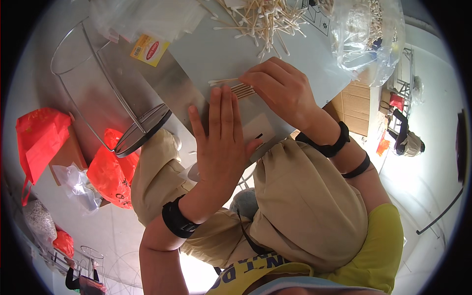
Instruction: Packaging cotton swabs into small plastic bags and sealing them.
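My left hand (221, 137) lies flat, fingers together, on a small clear packet at the near edge of the grey table (216, 54). A row of wooden cotton swabs (242, 90) sticks out from under its fingertips. My right hand (280, 88) rests right beside it with fingers curled, its fingertips pinching a single swab (222, 81) at the row's far side. A loose heap of cotton swabs (263, 19) lies farther back on the table.
A clear plastic bag of swabs (366, 34) sits at the table's far right. A wire-rimmed metal bin (108, 93) stands to the left, with flat clear bags (147, 19) on top. Red plastic bags (42, 137) lie on the floor at left.
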A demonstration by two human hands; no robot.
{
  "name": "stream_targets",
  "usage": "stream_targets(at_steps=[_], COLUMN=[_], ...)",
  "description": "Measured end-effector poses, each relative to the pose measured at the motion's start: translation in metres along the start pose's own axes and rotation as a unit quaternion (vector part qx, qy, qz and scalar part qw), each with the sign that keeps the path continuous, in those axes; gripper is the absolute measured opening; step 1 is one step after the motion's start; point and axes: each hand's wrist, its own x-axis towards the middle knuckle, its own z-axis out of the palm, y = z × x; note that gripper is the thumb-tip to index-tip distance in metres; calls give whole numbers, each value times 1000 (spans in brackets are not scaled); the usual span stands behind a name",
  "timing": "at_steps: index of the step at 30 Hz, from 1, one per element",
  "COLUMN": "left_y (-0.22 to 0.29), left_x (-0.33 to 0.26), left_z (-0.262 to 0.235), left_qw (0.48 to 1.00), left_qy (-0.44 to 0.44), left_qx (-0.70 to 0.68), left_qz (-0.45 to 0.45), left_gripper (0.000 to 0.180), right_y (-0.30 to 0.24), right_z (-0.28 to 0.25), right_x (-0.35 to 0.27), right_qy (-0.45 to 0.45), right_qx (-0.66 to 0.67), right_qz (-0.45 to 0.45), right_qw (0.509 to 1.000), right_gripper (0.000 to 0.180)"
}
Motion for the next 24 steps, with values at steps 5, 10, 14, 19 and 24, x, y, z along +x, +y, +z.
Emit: stream_targets(at_steps=[5, 10, 14, 19, 24], left_y=[-1, -4, -13, -14, -16], left_x=[1, 2, 7, 5, 4], left_z=[-3, -6, -3, 1, 3], left_qw=[1000, 1000, 999, 999, 999], left_qy=[-2, -6, 19, 17, 28], left_qx=[-4, -12, -38, -30, -23], left_qz=[8, 14, 27, 32, 31], left_gripper=[99, 95, 90, 88, 94], right_y=[4, 6, 7, 4, -5], right_z=[0, 1, -2, -11, -30], right_x=[-3, -3, -5, 0, 8], right_qy=[-12, -10, -16, 2, 110], right_qx=[-17, -23, -19, 6, 65], right_qz=[-12, -21, -20, 5, 122], right_qw=[1000, 999, 999, 1000, 984], right_gripper=[22, 25, 27, 29, 20])
